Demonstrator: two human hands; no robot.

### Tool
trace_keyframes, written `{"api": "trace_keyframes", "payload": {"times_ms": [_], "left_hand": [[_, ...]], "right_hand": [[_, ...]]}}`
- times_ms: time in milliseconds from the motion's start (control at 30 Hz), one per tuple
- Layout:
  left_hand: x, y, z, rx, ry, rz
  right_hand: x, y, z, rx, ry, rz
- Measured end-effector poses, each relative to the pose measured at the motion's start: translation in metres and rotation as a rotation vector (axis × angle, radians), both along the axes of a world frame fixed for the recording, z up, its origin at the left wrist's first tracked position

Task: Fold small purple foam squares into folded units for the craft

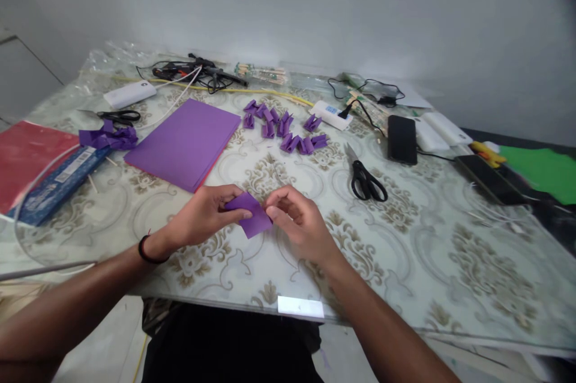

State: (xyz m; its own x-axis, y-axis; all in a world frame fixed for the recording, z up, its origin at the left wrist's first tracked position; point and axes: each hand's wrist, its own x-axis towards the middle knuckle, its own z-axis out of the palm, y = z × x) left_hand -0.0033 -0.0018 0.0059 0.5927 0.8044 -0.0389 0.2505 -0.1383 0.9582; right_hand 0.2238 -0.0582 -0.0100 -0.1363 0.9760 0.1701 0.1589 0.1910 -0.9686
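A small piece of purple paper (254, 220) is held up over the near part of the table, its corners pointing up and down. My left hand (204, 214) grips its left side, thumb on top and fingers behind. At the right edge, my right hand (299, 218) pinches the paper between thumb and forefinger, its other fingers curled. Beyond my hands lie several folded purple paper pieces (284, 125). A stack of purple sheets (186, 141) rests to the left of them, with a red edge showing underneath.
Black-handled scissors (365, 182) lie to the right, a second pair (119, 116) at the left beside purple scraps (110, 135). Phones (402, 140), a power strip (332, 114) and tangled cables (198, 74) sit farther back. Green sheets (540, 171) are at the far right.
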Motion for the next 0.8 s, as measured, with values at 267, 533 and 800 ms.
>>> {"api": "trace_keyframes", "payload": {"times_ms": [267,533,800], "left_hand": [[0.002,-0.003,0.002,0.109,0.093,-0.022],[-0.007,0.008,0.002,-0.071,-0.047,0.007],[-0.007,0.007,0.0,-0.14,-0.088,-0.042]], "right_hand": [[-0.005,0.002,-0.005,0.004,-0.088,-0.001],[0.008,-0.001,0.006,0.11,-0.014,0.256],[0.007,0.0,0.005,0.105,0.04,0.3]]}}
